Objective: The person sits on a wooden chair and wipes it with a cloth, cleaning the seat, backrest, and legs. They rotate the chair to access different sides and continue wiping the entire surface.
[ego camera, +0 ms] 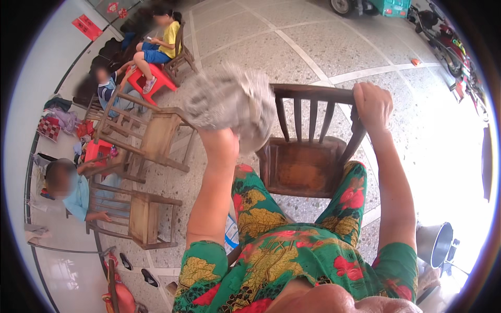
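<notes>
A dark wooden chair [303, 166] with a slatted back stands between my knees, its backrest away from me. My right hand [373, 105] grips the right end of its top rail [313, 93]. My left hand [226, 135] holds a crumpled grey cloth [231, 103], blurred as if in motion, by the rail's left end. The cloth hides most of that hand's fingers and the rail's left tip. Whether the cloth touches the chair I cannot tell.
Wooden chairs [143, 221] stand to my left, with seated people [76, 199] beyond them. A red plastic stool [154, 80] is at upper left. A metal pot [436, 244] sits at lower right. Motorcycles [450, 54] stand at upper right, black shoes [149, 277] at lower left.
</notes>
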{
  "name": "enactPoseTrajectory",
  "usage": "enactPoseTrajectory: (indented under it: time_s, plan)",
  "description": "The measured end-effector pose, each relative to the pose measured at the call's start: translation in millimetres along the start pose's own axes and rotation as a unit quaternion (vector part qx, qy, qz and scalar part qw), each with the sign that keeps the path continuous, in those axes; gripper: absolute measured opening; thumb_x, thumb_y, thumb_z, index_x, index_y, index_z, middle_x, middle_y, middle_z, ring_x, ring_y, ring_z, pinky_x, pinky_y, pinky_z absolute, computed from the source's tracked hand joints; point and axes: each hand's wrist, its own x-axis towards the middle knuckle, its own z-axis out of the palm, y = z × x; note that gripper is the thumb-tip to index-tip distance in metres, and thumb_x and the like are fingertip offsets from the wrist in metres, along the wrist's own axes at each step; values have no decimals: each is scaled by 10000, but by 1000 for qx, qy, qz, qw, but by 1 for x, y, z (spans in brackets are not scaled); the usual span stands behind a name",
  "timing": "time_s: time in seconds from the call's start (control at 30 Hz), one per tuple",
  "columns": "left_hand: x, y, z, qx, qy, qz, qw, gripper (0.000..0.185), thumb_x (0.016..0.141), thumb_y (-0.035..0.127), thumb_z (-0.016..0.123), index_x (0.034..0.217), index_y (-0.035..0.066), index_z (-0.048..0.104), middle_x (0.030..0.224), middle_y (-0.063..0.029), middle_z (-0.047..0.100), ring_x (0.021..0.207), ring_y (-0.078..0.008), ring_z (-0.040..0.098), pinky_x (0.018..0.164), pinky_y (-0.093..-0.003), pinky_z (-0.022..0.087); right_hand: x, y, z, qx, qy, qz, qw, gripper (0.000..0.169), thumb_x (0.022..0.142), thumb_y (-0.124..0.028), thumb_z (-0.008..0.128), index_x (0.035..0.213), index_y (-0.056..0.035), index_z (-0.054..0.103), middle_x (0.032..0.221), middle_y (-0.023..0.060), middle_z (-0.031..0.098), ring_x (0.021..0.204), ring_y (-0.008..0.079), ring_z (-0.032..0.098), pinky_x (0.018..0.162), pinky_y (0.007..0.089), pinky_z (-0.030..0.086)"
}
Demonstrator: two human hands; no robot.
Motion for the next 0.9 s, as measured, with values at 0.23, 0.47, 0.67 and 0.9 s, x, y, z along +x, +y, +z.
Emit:
enactPoseTrajectory:
  time_s: [0.23,0.47,0.67,0.9]
  plan:
    - [25,-23,76,294,-303,-78,903,303,781,5,538,1077,53,578,950,-137,613,887,-281,591,820,-413,444,-9,-10,-25,53,22,-22,998,171,825,-186,590,673,-109,576,643,25,561,632,220,571,645,359,426]
    - [23,-74,57,449,-361,153,803,406,714,-17,548,1114,50,569,1079,-128,589,979,-328,575,837,-383,460,2,-11,-40,237,-98,104,961,427,812,-290,636,1188,-106,552,962,76,650,882,250,619,843,363,436]
    - [52,-35,48,294,-348,-116,883,413,826,87,579,1235,85,526,1082,-101,596,1028,-153,571,856,-289,447,27,-52,-31,245,-187,-61,949,605,788,-394,659,1288,-99,487,1190,126,557,1094,305,533,928,416,400]
    - [84,-71,-27,716,-259,30,647,307,918,352,406,1045,176,623,866,-149,655,822,-367,614,703,-439,475,45,-121,16,112,-277,-104,949,448,725,-406,700,1036,-106,582,956,85,575,956,268,561,814,418,418]
